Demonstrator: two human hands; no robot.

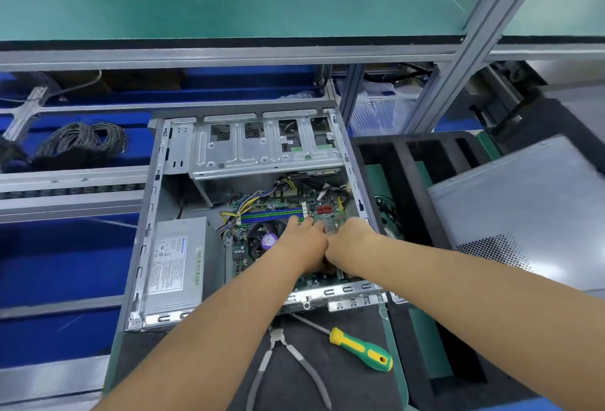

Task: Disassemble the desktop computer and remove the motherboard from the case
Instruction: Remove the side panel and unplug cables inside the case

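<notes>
Both hands are down inside the open case (147, 214) now, side by side and touching over the motherboard (278, 206). The left hand (302, 240) reaches across the board with fingers stretched toward the memory slots, flat and relaxed, not wrapped round anything I can make out. The right hand (348, 239) sits just beside it near the small heatsink (330, 224); its fingers are tucked out of sight, so whether it pinches something I cannot tell.

The board lies seated in the bottom of the case, right of the power supply (176, 263), under the drive cage (262, 145). The yellow and black cables (242, 207) run onto it and look plugged in. The side panel (523, 211) is off, leaning at the right.

My read: this is the unplugging stage, clearing connectors or parts off the board before it can lift. Next move calls for a firm, straight pull on whatever connector is in hand, releasing any latch first, then the power leads. After that, the screwdriver (363, 350) on the bench (343, 387), beside the pliers (284, 361), for the mounting screws.
</notes>
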